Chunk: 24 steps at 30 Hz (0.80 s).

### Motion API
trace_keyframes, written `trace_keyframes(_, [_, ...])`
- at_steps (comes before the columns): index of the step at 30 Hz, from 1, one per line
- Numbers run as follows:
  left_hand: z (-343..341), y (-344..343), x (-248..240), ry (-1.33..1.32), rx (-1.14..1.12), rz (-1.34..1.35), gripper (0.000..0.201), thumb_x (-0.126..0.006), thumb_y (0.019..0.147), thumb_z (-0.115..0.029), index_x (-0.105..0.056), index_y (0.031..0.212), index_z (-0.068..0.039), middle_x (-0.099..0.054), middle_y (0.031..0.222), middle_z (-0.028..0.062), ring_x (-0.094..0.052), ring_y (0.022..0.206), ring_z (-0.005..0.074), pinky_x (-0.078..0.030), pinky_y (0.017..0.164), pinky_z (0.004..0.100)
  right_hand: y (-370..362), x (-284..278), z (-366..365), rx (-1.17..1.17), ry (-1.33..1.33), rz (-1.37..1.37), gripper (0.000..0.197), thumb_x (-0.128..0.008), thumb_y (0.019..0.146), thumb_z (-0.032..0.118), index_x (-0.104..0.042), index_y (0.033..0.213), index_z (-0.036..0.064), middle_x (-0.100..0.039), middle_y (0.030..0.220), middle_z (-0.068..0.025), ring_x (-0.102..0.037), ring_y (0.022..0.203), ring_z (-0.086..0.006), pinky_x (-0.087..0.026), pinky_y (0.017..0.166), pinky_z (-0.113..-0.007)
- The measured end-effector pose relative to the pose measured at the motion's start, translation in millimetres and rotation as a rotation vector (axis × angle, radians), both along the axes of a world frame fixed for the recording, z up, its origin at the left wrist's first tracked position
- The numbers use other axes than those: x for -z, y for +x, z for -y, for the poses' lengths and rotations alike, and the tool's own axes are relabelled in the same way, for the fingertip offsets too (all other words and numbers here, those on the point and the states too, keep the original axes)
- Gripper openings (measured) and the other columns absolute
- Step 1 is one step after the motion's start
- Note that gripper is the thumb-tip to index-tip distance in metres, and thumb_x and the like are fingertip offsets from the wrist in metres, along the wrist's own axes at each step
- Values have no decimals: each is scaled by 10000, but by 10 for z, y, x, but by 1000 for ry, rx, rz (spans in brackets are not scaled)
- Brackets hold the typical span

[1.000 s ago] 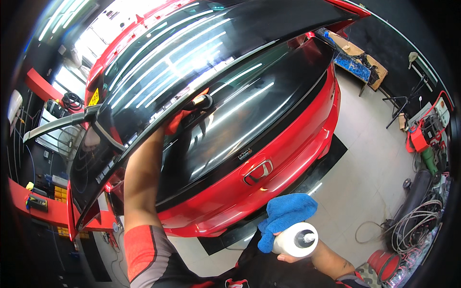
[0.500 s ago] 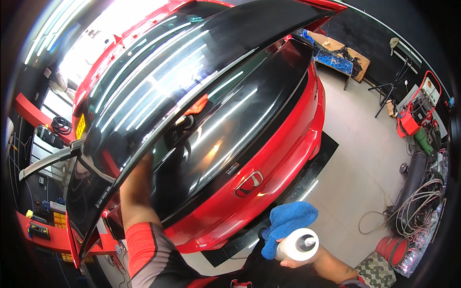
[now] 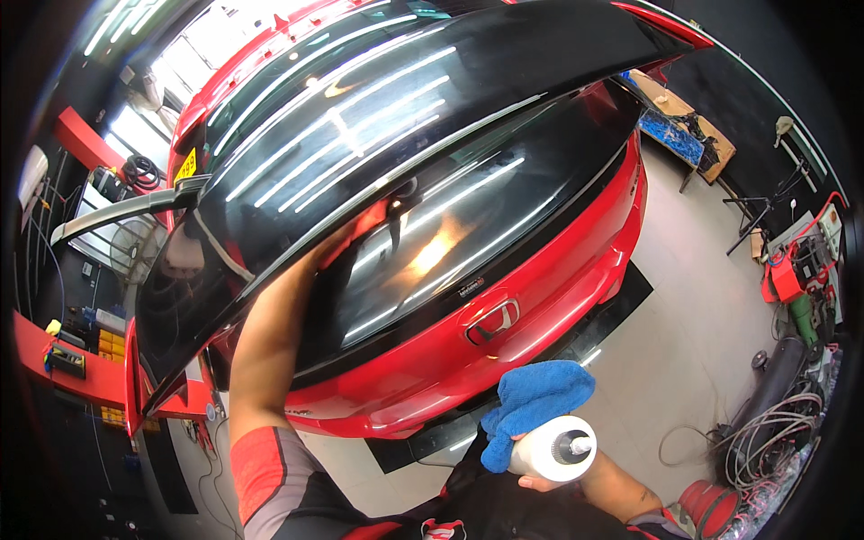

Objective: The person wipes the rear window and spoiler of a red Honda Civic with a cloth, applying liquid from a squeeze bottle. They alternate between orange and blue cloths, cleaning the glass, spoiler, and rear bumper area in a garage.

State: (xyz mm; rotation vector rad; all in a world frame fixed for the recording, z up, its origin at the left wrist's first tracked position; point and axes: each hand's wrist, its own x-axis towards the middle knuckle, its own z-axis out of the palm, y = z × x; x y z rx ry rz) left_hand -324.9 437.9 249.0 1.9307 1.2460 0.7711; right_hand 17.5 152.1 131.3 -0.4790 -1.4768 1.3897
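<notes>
My left arm reaches in under the overhanging black wing [image 3: 387, 135] of a red car. My left hand [image 3: 364, 220] looks reddish and is closed round a small dark lamp [image 3: 399, 205]; its fingers are partly lost in shade. A warm patch of light shows on the glossy black rear panel [image 3: 504, 216] below it. Close to my body, my right hand [image 3: 538, 482] is wrapped round a white squeeze bottle [image 3: 538, 450] with a dark collar and pale nozzle. The same hand holds a blue microfibre cloth [image 3: 540, 396] against the bottle's far side.
The red tailgate [image 3: 576, 261] curves across in front of me, above a black floor mat [image 3: 630, 292]. At the right lie coiled hoses [image 3: 778, 427] and a dark cylinder [image 3: 765, 382]; a tripod [image 3: 765, 211] stands farther back. Red shelving [image 3: 67, 355] runs along the left.
My view has shifted, so the car sits farther right and higher. My left hand with the lamp has moved right, and the light patch is brighter. My right hand keeps its hold.
</notes>
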Motion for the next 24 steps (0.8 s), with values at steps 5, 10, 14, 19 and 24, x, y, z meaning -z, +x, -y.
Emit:
trace_keyframes(5, [215, -272, -11, -99, -94, -76, 765, -822, 838, -420, -541, 1472, -98, -555, 1440, 241, -534, 1339, 403, -394, 1137, 474, -9, 33, 125, -5, -52, 28, 569, -881, 698, 351, -677, 1197, 170, -668, 1247, -92, -539, 1266, -386, -339, 1123, -565])
trace_keyframes(10, [71, -952, -239, -4, -247, -334, 822, -852, 792, -382, -525, 1473, -58, -561, 1429, 230, -528, 1339, 379, -382, 1143, 449, 122, 82, 181, -11, -47, 37, 659, -938, 615, 230, -688, 1217, 132, -637, 1334, -108, -520, 1340, -337, -317, 1172, -493])
trace_keyframes(14, [-287, -946, -337, 251, -289, -443, 889, -876, 755, -325, -484, 1503, -45, -532, 1466, 221, -492, 1377, 358, -342, 1176, 426, 242, 70, 330, 11, -200, 106, 677, -961, 580, 173, -692, 1196, 88, -663, 1287, -108, -582, 1272, -276, -342, 1174, -428])
trace_keyframes(19, [-834, 58, -360, 408, -56, -514, 983, -906, 709, -255, -434, 1542, -30, -495, 1512, 210, -447, 1424, 331, -292, 1216, 398, 278, 112, 434, 85, -335, 126, 658, -960, 592, 160, -685, 1181, 59, -696, 1196, -91, -640, 1151, -239, -419, 1105, -398])
trace_keyframes(24, [-868, 418, -357, 372, 222, -474, 1215, -965, 579, -163, -330, 1611, -74, -374, 1635, 194, -298, 1542, 308, -197, 1277, 378, 254, 67, 418, 97, -288, 131, 657, -960, 605, 146, -676, 1188, 41, -703, 1158, -85, -655, 1100, -220, -476, 1033, -369])
